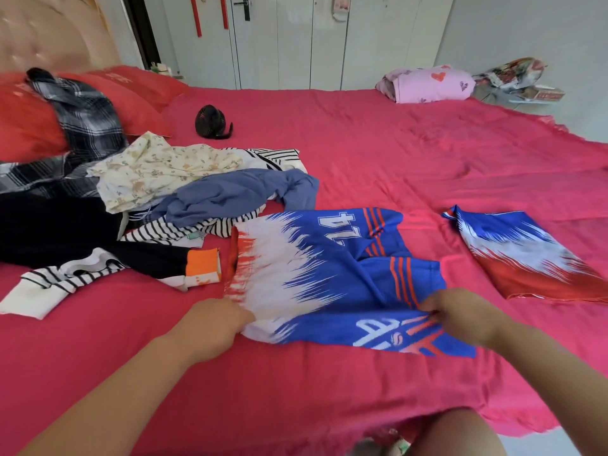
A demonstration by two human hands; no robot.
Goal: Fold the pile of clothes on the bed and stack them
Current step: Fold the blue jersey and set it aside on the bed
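A blue, white and red sports jersey (329,274) lies spread on the pink-red bedspread (394,153) in front of me. My left hand (214,324) grips its white near-left edge. My right hand (460,314) pinches its blue near-right edge, lifting the fabric slightly. A folded piece in the same blue, white and red pattern (526,255) lies to the right. The unfolded pile sits at the left: a blue-grey garment (237,195), a cream printed one (154,172), a striped one (177,230), a black garment with an orange cuff (98,251) and a plaid shirt (82,120).
A small black fan (212,123) stands on the bed beyond the pile. Red pillows (29,126) lean at the headboard on the left. A pink bundle with hearts (427,83) lies at the far right corner. White wardrobe doors (296,41) line the back wall.
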